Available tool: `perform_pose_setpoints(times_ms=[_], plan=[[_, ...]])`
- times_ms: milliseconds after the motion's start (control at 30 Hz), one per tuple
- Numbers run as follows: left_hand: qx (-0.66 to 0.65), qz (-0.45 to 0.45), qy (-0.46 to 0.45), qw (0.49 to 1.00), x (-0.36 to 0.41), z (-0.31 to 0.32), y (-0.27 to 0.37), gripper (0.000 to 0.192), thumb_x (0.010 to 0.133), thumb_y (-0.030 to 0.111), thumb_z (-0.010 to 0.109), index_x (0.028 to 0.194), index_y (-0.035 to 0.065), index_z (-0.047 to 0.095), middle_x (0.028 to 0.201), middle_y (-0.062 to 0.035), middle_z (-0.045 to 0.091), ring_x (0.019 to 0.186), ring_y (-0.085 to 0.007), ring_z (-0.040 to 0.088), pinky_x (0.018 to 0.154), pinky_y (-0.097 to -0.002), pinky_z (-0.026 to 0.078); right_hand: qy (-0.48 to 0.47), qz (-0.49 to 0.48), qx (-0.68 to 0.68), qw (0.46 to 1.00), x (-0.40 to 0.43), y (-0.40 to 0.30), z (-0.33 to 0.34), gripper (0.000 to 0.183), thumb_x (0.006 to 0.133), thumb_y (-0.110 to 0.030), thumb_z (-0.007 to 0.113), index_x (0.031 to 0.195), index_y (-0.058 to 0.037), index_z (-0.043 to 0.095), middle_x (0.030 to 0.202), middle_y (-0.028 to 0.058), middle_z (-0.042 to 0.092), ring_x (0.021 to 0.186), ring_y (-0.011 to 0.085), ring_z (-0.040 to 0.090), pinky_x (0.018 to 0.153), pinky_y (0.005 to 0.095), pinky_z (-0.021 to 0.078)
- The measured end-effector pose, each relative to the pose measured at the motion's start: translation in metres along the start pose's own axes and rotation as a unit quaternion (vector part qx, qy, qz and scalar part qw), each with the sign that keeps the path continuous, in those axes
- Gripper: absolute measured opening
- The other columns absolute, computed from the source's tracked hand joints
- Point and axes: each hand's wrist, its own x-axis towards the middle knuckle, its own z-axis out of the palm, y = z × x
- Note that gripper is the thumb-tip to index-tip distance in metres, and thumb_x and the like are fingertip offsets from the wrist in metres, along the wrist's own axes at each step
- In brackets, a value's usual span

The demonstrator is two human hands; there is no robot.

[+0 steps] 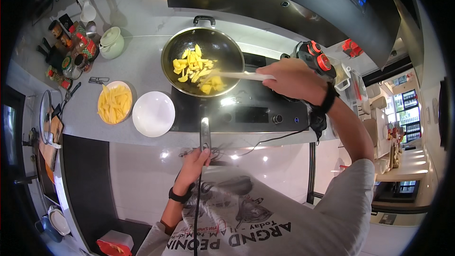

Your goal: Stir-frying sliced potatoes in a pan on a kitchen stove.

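A dark wok (202, 37) with a metal rim sits on the black cooktop (213, 113). Yellow pieces of food (192, 64), perhaps cut potato, lie in it; those by the utensil are blurred. My right hand (288, 78) grips the pale handle of a spatula-like utensil (245, 75), whose working end is among the pieces and hard to make out. Below the wok, my left hand (194, 163) is closed on the end of its long handle (205, 131). Left of the cooktop stand a white bowl (154, 113) and a bowl of yellow strips (115, 103).
Seasoning jars (83, 48) and a lidded pale green pot (112, 42) line the back left. A glass lid (45, 117) stands at the left edge. A range hood (241, 5) overhangs the back. A black cable (270, 138) crosses the counter's front edge.
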Motion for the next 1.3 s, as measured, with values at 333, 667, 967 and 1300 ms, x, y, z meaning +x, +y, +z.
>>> perform_pose_setpoints(times_ms=[333, 667, 967, 1300], plan=[[-0.025, 0.027, 0.032, 0.999, 0.002, 0.0, -0.011, 0.036, 0.109, 0.034, 0.055, 0.096, 0.0022, 0.064, 0.074, 0.0005, 0.061, 0.07, -0.0091, 0.053, 0.067, -0.0282, 0.043, -0.109, 0.079, 0.149, 0.98, 0.023, 0.064, 0.017, 0.033, 0.094, -0.027, 0.067, 0.12, -0.0074, 0.076, 0.09, 0.0208, 0.074, 0.08, 0.0388, 0.071, 0.075, 0.0438, 0.0552], [0.061, 0.038, 0.069, 0.995, -0.005, -0.005, 0.0, 0.035, 0.104, 0.034, 0.064, 0.089, 0.0019, 0.064, 0.069, -0.0057, 0.064, 0.063, -0.0132, 0.058, 0.062, -0.031, 0.046, 0.054, 0.205, 0.365, 0.906, 0.024, 0.01, 0.081, 0.03, 0.1, -0.029, 0.061, 0.095, 0.0, 0.07, 0.065, 0.0113, 0.062, 0.056, 0.0265, 0.062, 0.055, 0.0391, 0.0472], [0.014, 0.039, 0.049, 0.998, 0.0, 0.002, -0.005, 0.031, 0.106, 0.027, 0.06, 0.09, 0.0005, 0.059, 0.07, -0.0041, 0.062, 0.066, -0.0113, 0.056, 0.065, -0.0292, 0.046, -0.171, 0.284, 0.682, 0.652, 0.098, 0.107, 0.078, 0.034, 0.109, -0.032, 0.052, 0.123, -0.0044, 0.067, 0.064, -0.0117, 0.029, 0.049, -0.0004, 0.024, 0.042, 0.0196, 0.0173], [-0.035, 0.03, 0.108, 0.993, -0.006, 0.017, 0.001, 0.032, 0.109, 0.026, 0.053, 0.09, 0.0007, 0.056, 0.073, -0.004, 0.059, 0.072, -0.0124, 0.055, 0.07, -0.0298, 0.045, -0.072, -0.062, 0.204, 0.974, 0.083, 0.066, 0.053, 0.035, 0.101, -0.034, 0.063, 0.123, -0.0091, 0.073, 0.076, 0.011, 0.069, 0.064, 0.0251, 0.064, 0.061, 0.0383, 0.0505]])
